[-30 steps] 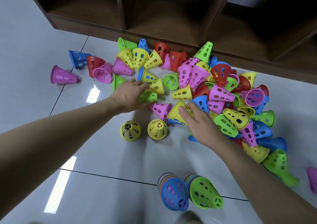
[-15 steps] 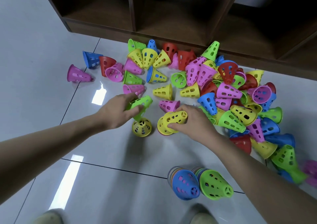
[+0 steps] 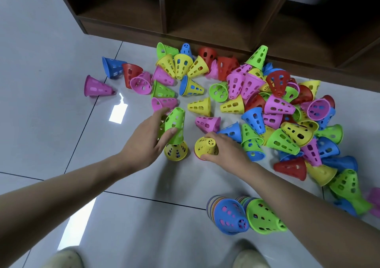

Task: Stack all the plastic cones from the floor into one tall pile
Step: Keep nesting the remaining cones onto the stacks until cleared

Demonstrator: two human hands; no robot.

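On the floor, left side: the left hand [image 3: 144,142] has its grip curled round a green cone [image 3: 175,125], narrow end up and tilted slightly away.
Just below it: a yellow cone [image 3: 176,151] stands upright on the tile, straight under the green one's wide mouth, so I'd judge a short drop along that axis seats it.
To the right: the right hand [image 3: 226,150] has its grip closed on a yellow stack [image 3: 206,147].
Far right: the loose pile [image 3: 287,111].
Near the feet: two stacks [image 3: 246,216].
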